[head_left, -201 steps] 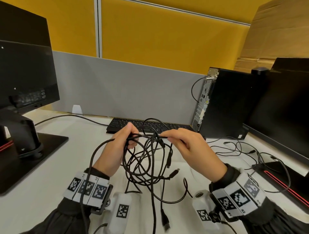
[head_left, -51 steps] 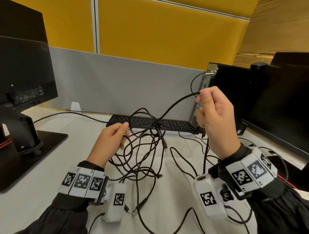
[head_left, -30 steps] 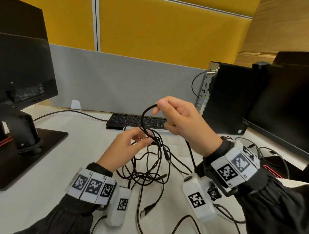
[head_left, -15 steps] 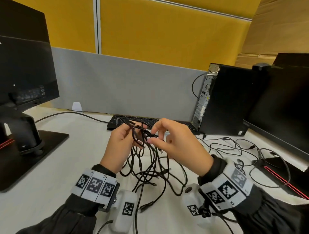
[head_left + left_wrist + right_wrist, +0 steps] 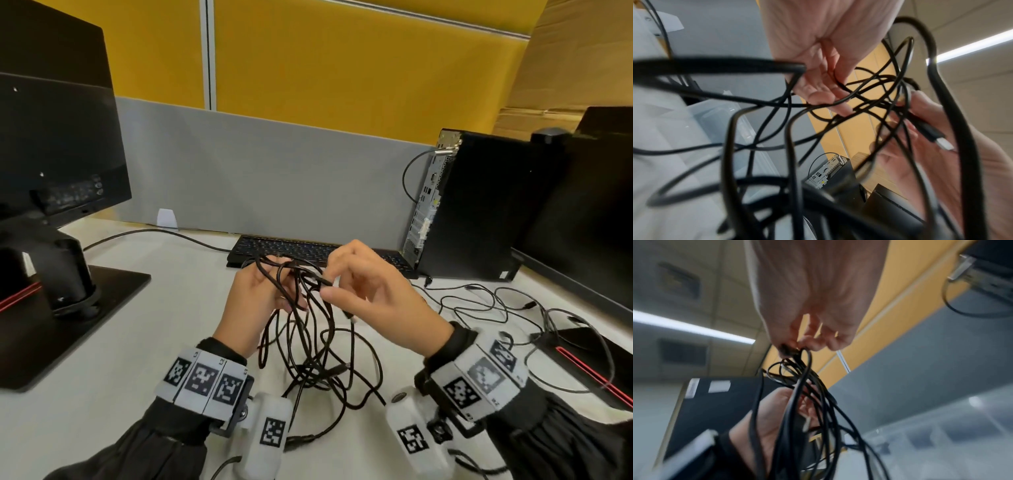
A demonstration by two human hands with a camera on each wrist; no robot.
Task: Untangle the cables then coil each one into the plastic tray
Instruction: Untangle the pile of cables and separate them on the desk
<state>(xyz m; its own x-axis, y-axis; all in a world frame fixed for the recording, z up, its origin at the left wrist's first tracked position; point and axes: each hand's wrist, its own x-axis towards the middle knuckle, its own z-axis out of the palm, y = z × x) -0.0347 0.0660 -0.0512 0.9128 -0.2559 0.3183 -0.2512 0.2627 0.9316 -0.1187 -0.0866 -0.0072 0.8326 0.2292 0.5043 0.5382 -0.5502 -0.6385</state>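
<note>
Right hand (image 5: pixel 373 301) dropped from raised pull, now pinching plug end at cable tangle (image 5: pixel 308 329); left hand (image 5: pixel 260 301) grips knot. Feed plug back through loop slowly, keep left grip loose.

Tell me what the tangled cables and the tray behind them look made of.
Cables: black, smooth jackets, likely rubbery plastic; they bend into loose loops and show a dull sheen. One plug ends in a bare silvery tip, probably metal. Tray: clear, slightly frosted plastic; the grey divider shows through its walls, though the view is blurred.
</note>
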